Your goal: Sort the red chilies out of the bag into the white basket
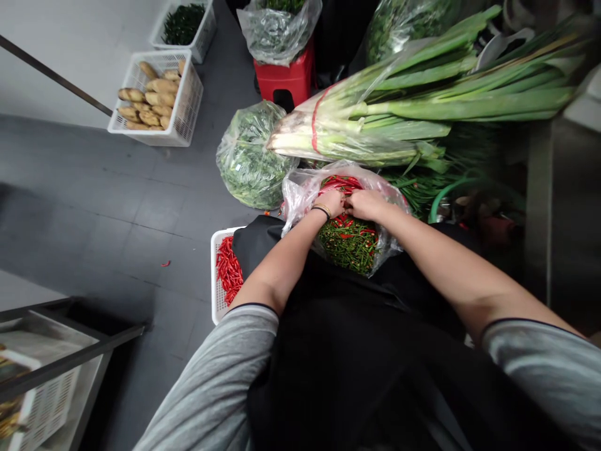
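Observation:
A clear plastic bag (300, 191) on my lap holds red chillies (340, 183) with green stems (350, 245). Both hands are inside its mouth, side by side over the red chillies. My left hand (331, 202), with a bracelet at the wrist, has its fingers curled down into the pile. My right hand (366, 203) is also curled, fingers pinched among the chillies. What each hand grips is too small to see. A white basket (216, 285) of red chillies sits on the floor below my left elbow.
A big bundle of leeks (399, 113) lies just beyond the bag. A bag of greens (248, 160) stands to its left, a red stool (288, 78) behind. A white crate of potatoes (157, 97) sits on the grey floor. A metal rack (70, 351) is at lower left.

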The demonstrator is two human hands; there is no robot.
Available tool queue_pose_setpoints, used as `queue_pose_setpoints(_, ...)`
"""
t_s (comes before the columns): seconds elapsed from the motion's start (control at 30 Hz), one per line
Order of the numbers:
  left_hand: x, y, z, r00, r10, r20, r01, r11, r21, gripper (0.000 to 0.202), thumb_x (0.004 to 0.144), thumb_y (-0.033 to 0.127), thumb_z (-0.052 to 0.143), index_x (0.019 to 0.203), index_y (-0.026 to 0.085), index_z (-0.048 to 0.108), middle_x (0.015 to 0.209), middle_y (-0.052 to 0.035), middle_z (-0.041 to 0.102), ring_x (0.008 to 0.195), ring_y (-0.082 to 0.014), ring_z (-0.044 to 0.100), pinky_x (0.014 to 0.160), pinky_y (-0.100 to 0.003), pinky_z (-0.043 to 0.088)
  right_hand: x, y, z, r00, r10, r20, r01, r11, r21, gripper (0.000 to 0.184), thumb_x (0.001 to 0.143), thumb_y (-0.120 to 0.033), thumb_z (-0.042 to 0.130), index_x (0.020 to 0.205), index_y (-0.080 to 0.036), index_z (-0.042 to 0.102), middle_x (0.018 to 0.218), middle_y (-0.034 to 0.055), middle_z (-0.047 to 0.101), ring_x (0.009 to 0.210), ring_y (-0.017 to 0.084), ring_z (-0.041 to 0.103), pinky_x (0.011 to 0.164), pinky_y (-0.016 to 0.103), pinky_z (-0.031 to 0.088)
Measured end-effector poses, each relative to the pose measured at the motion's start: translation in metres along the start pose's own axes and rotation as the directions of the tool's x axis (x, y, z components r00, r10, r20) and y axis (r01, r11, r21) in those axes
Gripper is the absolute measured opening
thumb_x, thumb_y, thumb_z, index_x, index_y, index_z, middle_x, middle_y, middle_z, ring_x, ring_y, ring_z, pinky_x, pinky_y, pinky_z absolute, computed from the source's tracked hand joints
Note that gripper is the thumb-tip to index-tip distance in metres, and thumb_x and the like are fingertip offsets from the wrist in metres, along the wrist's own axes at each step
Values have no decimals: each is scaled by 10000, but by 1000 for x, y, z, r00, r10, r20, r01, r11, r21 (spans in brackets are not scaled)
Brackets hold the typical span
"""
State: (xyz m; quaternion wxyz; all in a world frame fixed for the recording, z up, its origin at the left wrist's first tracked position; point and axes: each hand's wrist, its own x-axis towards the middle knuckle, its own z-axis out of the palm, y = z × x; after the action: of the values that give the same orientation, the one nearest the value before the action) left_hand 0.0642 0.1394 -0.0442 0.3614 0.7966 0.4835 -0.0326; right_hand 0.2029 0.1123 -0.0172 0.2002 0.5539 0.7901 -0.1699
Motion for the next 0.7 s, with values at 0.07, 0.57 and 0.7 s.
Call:
queue_pose_setpoints(0.07,-4,-7,-7,999,36,-33,-40,993,-113,73,728,196,695,726,136,654,743,-66,645,710,-174,582,733,-294,453,2,3,0,998,-47,-34,49,996,68,320,892,-297,495,1022,-134,738,1048,150,712,901,241,642,740,310,433)
queue_pose_setpoints(0.57,-79,-7,-25,988,129,-80,-76,-33,-997,333,676,387,737,668,161,493,473,86,351,359,-21,232,377,-172,119,-22,22,-5,982,-152,-114,183,918,352,230,861,-298,580,1026,-205,710,928,78,698,798,195,617,735,311,467)
queue_pose_setpoints(0.7,-87,-15,-18,997,82,-5,8,-152,-988,278,674,390,664,727,161,516,562,24,521,392,-76,420,340,-182,179,-18,10,-7,998,29,-49,-26,998,55,352,869,-189,504,1165,-183,695,1161,161,664,992,281,636,805,358,473)
